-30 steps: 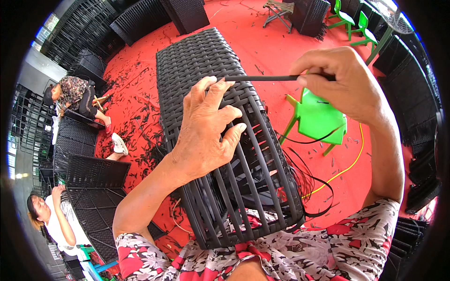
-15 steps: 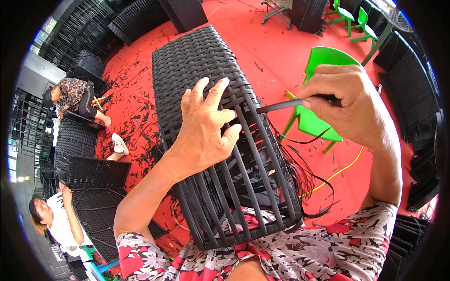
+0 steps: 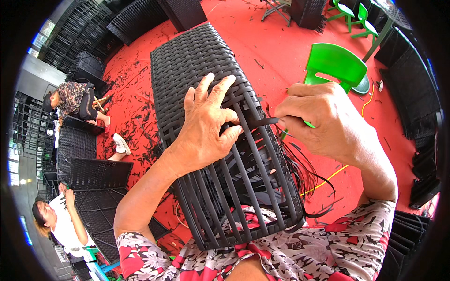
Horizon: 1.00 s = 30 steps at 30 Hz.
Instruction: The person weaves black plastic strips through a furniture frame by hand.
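Observation:
A black woven frame (image 3: pixel 194 51) lies lengthwise before me, its far part closely woven and its near part only bare long strands (image 3: pixel 239 187). My left hand (image 3: pixel 206 124) rests spread on it, fingertips on the edge of the weave and thumb apart from the forefinger. Off the frame's right side, my right hand (image 3: pixel 323 122) is closed in a pinch on a flat black strip (image 3: pixel 265 122). That strip runs leftward among the bare strands close to my left thumb. Loose black strips (image 3: pixel 304 173) hang in a tangle along the frame's right side.
A green chair (image 3: pixel 337 65) stands beyond my right hand. On the red floor (image 3: pixel 262 42) lie black scraps and a yellow cord (image 3: pixel 330 177). At left, one person (image 3: pixel 72 100) bends over woven panels and another (image 3: pixel 65 220) in white sits nearer. Black woven pieces (image 3: pixel 410 84) line the right.
My right hand has moved left and slightly down, closer to the frame, and less of the strip shows between it and the strands. My left hand has barely shifted.

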{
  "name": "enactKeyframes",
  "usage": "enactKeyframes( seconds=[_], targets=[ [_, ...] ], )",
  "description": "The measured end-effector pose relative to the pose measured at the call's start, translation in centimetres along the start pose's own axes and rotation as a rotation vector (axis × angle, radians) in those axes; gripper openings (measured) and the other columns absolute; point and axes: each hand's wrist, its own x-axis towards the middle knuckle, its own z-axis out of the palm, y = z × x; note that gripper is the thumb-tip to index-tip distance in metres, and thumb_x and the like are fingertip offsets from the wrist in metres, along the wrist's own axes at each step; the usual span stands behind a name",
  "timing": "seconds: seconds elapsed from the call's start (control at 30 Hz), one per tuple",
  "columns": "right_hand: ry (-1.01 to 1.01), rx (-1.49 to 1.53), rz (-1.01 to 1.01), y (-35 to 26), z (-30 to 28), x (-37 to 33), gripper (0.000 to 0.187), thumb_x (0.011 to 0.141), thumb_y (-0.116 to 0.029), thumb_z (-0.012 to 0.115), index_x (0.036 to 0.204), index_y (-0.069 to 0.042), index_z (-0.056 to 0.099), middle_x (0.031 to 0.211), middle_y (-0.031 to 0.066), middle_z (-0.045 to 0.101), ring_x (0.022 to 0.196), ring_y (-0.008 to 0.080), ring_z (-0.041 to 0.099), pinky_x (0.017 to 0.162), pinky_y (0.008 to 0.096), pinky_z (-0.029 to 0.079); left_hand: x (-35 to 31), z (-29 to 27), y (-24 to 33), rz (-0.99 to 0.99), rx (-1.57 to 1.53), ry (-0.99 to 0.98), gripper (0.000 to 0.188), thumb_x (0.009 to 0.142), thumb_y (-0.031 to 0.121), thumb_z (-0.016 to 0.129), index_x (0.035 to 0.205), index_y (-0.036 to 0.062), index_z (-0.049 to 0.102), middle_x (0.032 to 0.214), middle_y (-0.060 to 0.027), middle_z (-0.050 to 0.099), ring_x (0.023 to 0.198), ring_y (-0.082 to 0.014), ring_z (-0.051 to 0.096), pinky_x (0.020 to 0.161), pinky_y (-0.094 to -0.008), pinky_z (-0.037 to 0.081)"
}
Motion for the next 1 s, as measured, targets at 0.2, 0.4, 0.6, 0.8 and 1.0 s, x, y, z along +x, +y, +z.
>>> enactKeyframes(
  seconds=[0.2,0.4,0.6,0.8,1.0],
  targets=[
    [0.034,0.111,0.083,0.5,0.8,-0.3,0.006,0.075,-0.004,0.064,0.079,-0.001,0.063,0.07,0.0117,0.059,0.064,0.0282,0.059,0.056,0.0367,0.046,0.2,-0.2,-0.5,-0.021,-0.06,-0.013,0.014,0.074,0.017,0.067,0.078,0.0046,0.066,0.145,-0.0164,0.035,0.137,-0.0373,0.023,0.111,-0.0469,0.016],
    [0.002,0.157,0.169,0.2,1.1,-0.9,0.008,0.078,-0.01,0.059,0.079,-0.002,0.062,0.074,0.0152,0.061,0.071,0.0352,0.061,0.063,0.0419,0.048,0.6,-0.1,-0.6,-0.004,-0.065,-0.003,0.014,0.074,0.016,0.068,0.076,0.0043,0.06,0.141,-0.0162,0.038,0.134,-0.0357,0.028,0.11,-0.0447,0.019],
    [-0.097,0.104,0.206,0.0,0.7,-0.6,0.009,0.078,-0.01,0.059,0.082,-0.002,0.061,0.074,0.016,0.062,0.071,0.0358,0.061,0.064,0.0435,0.048,0.9,-0.8,-0.7,-0.072,-0.235,0.01,0.012,0.078,0.008,0.066,0.078,0.0033,0.055,0.137,-0.0155,0.041,0.13,-0.0344,0.035,0.107,-0.0427,0.027],
    [0.257,0.056,0.042,-0.5,1.8,1.2,0.016,0.081,-0.01,0.062,0.09,0.002,0.063,0.094,0.0173,0.063,0.075,0.0357,0.061,0.065,0.0408,0.049,0.6,-3.4,-0.6,-0.139,-0.475,0.126,0.01,0.083,0.009,0.064,0.081,0.0003,0.059,0.127,-0.0157,0.048,0.117,-0.0314,0.047,0.1,-0.0395,0.036],
    [-0.084,0.908,0.264,-2.4,2.3,3.3,0.022,0.089,-0.018,0.062,0.102,0.0,0.065,0.083,0.0052,0.065,0.066,0.0091,0.058,0.055,0.0243,0.045,-0.4,-6.7,2.5,-0.042,-0.696,0.243,0.013,0.087,0.01,0.062,0.08,0.0007,0.058,0.124,-0.0141,0.05,0.116,-0.0217,0.046,0.099,-0.0361,0.035]
  ],
)
